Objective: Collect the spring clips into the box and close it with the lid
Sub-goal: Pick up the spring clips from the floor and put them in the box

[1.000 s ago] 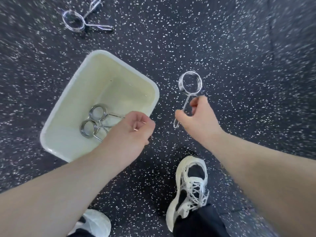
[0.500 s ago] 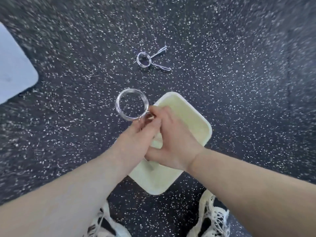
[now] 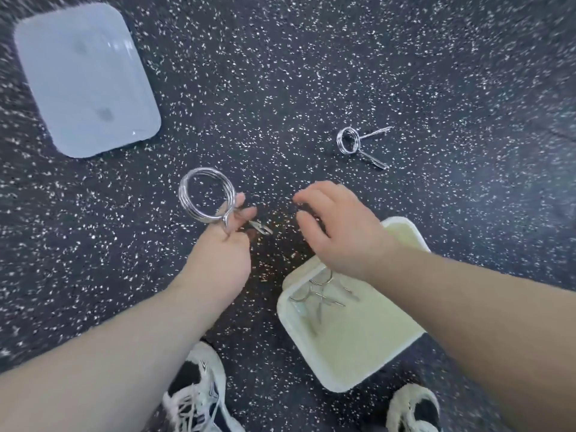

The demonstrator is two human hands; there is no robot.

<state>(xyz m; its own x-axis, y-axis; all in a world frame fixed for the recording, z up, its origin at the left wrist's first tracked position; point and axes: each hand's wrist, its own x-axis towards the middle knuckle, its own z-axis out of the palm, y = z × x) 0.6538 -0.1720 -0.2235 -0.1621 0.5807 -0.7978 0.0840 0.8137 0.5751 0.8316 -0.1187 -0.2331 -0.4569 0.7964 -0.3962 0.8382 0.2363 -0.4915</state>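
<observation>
shoes: two white and black laced shoes at the bottom edge, standing on the floor, which is dark with white speckles.
box: a pale cream box sits on the floor just ahead of the shoes, open, partly covered by the right forearm.
clips in box: some spring clips lie tangled in its near-left corner; how many, i cannot tell.
left hand: the left hand is closed around the handles of a held spring clip, its coil standing up above the fingers, left of the box and clear of the floor.
right hand: the right hand is empty, fingers loosely spread and curled, above the far edge of the box.
loose clip: another spring clip lies on the floor beyond the right hand, handles splayed to the right.
lid: a translucent bluish lid lies flat on the floor at far left, well apart from the box.
</observation>
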